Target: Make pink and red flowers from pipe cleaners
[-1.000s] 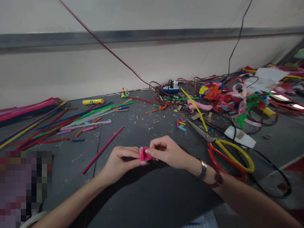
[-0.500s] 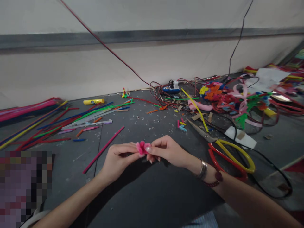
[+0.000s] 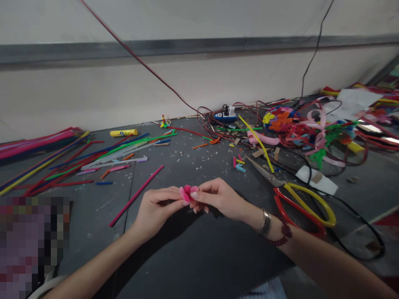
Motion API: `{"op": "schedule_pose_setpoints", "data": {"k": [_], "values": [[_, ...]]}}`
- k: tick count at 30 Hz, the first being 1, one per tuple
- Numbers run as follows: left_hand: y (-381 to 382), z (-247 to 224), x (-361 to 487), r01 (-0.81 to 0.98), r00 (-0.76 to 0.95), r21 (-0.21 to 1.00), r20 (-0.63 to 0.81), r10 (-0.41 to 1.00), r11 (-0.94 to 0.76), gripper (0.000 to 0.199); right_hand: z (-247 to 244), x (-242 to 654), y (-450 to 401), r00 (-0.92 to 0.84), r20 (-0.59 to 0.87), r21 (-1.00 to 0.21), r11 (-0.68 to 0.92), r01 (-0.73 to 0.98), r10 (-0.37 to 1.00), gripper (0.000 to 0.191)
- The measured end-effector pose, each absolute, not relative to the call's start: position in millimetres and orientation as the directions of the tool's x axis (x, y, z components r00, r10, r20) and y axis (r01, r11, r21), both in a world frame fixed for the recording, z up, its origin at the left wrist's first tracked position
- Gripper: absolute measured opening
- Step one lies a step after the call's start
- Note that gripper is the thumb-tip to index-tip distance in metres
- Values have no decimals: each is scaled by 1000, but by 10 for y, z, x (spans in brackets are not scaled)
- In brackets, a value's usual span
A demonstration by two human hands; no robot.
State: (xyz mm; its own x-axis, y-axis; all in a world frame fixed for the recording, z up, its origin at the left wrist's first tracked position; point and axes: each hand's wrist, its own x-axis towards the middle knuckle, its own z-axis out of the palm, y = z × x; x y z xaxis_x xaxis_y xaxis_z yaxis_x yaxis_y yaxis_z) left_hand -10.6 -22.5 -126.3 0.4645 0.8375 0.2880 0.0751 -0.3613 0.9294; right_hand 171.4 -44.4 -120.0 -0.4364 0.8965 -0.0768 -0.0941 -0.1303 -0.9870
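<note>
A pink fuzzy pipe-cleaner flower (image 3: pixel 187 193) sitting between the hands, left hand (image 3: pixel 157 209) and right hand (image 3: pixel 216 197) pinching it, its long side lying from hand to hand

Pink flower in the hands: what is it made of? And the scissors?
The pink flower looks like fuzzy pipe cleaner, because its bent loops have a soft, fluffy surface. The scissors seem to have blades of dull grey metal, probably steel, with a slight sheen.

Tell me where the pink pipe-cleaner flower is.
In the head view, the pink pipe-cleaner flower is at lower centre, pinched between the left hand and right hand, right of a magenta stick.
</note>
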Motion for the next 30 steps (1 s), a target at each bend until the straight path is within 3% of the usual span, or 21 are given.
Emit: {"op": "schedule_pose_setpoints", "data": {"k": [5,9,12,17,23,30], "values": [[-232,-1299,-116,100,422,978,125,898,-183,12,-1187,1721,-442,-405,-12,-984,-84,-160,914,28],[-226,-1355,-129,43,427,998,15,904,-37,6,-1164,1738,-453,-325,115,-982,58,-179,939,22],[-228,-1384,-129,-42,459,997,-41,887,67,2,-1141,1747,-479,-205,300,-952,306,-4,932,7],[-249,-1380,-120,-88,490,987,-77,869,137,2,-1126,1752,-507,-201,553,-773,588,237,808,20],[-255,-1374,-105,-48,490,990,-93,867,134,1,-1143,1748,-499,-302,647,-612,713,342,700,6],[-259,-1349,-108,7,494,993,-107,863,120,4,-1170,1733,-522,-307,630,-651,701,290,713,8]]}}
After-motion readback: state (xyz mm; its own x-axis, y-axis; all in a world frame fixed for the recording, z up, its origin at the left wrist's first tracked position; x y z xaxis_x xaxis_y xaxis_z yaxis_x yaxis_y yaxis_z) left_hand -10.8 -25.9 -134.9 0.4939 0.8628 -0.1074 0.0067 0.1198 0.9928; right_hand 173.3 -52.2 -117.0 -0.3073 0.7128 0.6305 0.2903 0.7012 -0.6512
